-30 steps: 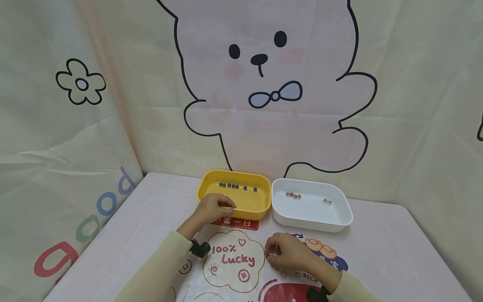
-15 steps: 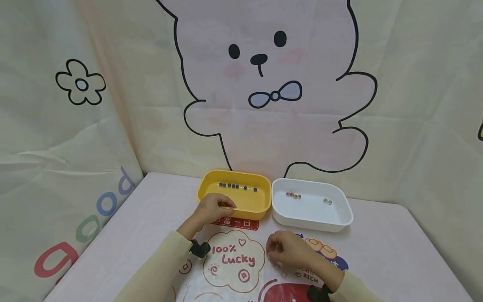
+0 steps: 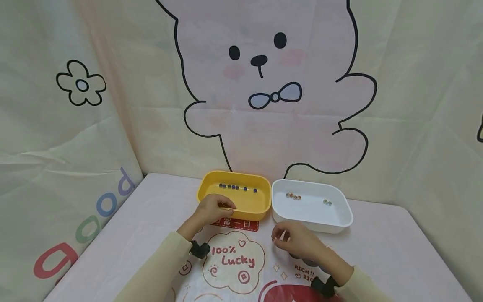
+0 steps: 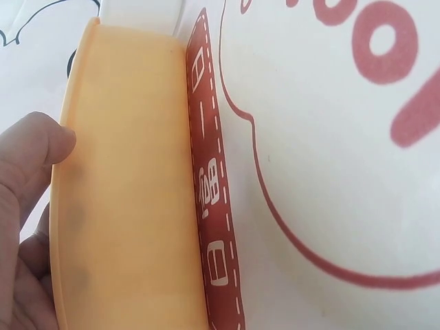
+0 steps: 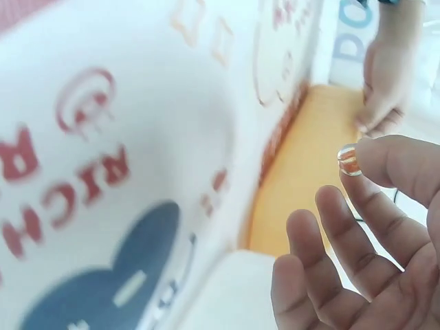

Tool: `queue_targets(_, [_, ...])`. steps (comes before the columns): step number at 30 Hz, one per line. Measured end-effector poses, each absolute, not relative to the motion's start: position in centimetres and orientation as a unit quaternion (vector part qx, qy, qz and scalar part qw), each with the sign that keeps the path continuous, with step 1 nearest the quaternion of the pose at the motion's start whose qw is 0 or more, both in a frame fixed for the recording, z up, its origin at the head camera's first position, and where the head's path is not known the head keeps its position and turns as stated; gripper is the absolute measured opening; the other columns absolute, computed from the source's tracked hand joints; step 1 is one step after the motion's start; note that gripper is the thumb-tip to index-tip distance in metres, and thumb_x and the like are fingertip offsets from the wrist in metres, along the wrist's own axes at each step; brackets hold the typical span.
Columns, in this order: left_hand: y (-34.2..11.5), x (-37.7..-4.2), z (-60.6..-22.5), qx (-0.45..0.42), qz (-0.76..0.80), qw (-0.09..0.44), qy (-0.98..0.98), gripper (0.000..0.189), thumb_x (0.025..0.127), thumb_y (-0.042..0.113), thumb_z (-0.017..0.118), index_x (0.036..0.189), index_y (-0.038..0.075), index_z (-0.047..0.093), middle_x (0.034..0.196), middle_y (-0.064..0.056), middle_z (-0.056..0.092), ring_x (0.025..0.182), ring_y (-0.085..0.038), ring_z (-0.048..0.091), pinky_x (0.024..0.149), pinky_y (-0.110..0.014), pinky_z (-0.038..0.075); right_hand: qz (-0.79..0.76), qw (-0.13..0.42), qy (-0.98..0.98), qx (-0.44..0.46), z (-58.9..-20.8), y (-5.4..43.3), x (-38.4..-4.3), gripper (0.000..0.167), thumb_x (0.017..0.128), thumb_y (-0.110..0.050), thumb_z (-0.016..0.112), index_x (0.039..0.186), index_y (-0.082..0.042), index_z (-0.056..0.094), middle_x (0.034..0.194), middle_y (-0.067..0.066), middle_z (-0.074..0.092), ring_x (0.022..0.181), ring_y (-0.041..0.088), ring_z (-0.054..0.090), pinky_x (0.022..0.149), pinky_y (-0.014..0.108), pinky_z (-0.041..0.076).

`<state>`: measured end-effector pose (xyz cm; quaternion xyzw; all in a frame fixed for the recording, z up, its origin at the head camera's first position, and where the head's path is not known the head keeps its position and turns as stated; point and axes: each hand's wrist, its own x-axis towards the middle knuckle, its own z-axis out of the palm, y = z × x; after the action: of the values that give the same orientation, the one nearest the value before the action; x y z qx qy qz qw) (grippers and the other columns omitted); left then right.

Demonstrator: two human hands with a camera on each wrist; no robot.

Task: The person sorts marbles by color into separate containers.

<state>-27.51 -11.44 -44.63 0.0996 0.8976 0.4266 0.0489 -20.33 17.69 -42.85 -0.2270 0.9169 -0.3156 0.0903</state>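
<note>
My left hand (image 3: pixel 215 208) grips the near rim of a yellow tray (image 3: pixel 256 212); in the left wrist view the thumb (image 4: pixel 55 137) lies on the outer side of the rim and the other fingers are behind it. Between thumb and index fingertip, my right hand (image 3: pixel 298 241) pinches a clear glass marble (image 5: pixel 349 159) with an orange swirl. That hand is in front of a white tray (image 3: pixel 313 224), over the printed tablecloth. Several dark blue marbles (image 3: pixel 233 187) lie in a loose row in the yellow tray. The white tray holds several clear and orange marbles (image 3: pixel 292 196).
Both trays stand side by side near the back of the table (image 3: pixel 388 243). A cloth backdrop (image 3: pixel 407 159) with a printed bear hangs behind them, and a printed side curtain (image 3: pixel 68 176) is on the left. Dark camera mounts (image 3: pixel 200 249) sit on the wrists.
My right hand has moved up and slightly right, closer to the white tray, with the marble pinched in it. The left hand has stayed on the yellow tray's rim.
</note>
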Motion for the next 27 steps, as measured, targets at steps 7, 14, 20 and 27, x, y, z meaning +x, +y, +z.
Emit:
queue_targets(7, [-11.4, -27.4, -44.6, 0.097, 0.433, 0.051, 0.894, 0.004, 0.08, 0.031, 0.075, 0.083, 0.032, 0.073, 0.091, 0.011, 0.066, 0.091, -0.016, 0.056, 0.084, -0.034, 0.049, -0.319, 0.047, 0.928, -0.19, -41.3, 18.5, -20.9, 0.008, 0.084, -0.017, 0.071, 0.092, -0.017, 0.07, 0.084, -0.008, 0.064, 0.076, 0.013, 0.057, 0.06, 0.02, 0.051])
queue_targets(14, [-11.5, -27.4, -44.6, 0.102, 0.432, 0.05, 0.895, 0.004, 0.08, 0.031, 0.075, 0.083, 0.032, 0.073, 0.091, 0.011, 0.066, 0.091, -0.016, 0.056, 0.082, -0.033, 0.048, -0.318, 0.007, 0.933, -0.171, -40.3, 20.0, -22.0, 0.009, 0.084, -0.015, 0.073, 0.091, -0.019, 0.069, 0.086, -0.005, 0.065, 0.078, 0.015, 0.057, 0.062, 0.02, 0.05])
queue_targets(20, [-11.5, -27.3, -44.5, 0.107, 0.432, 0.047, 0.894, 0.004, 0.08, 0.031, 0.075, 0.084, 0.031, 0.073, 0.091, 0.011, 0.067, 0.091, -0.016, 0.056, 0.083, -0.034, 0.049, -0.315, -0.01, 0.934, -0.171, -39.9, 21.2, -22.8, 0.008, 0.084, -0.016, 0.072, 0.091, -0.019, 0.068, 0.087, -0.002, 0.065, 0.077, 0.016, 0.058, 0.062, 0.021, 0.05])
queue_targets(27, [-11.5, -27.3, -44.4, 0.105, 0.434, 0.049, 0.893, 0.005, 0.08, 0.032, 0.075, 0.085, 0.031, 0.073, 0.092, 0.011, 0.067, 0.092, -0.016, 0.056, 0.086, -0.035, 0.049, -0.31, -0.023, 0.935, -0.169, -40.1, 22.6, -23.8, 0.006, 0.086, -0.018, 0.07, 0.091, -0.017, 0.068, 0.088, 0.0, 0.066, 0.076, 0.016, 0.057, 0.061, 0.022, 0.049])
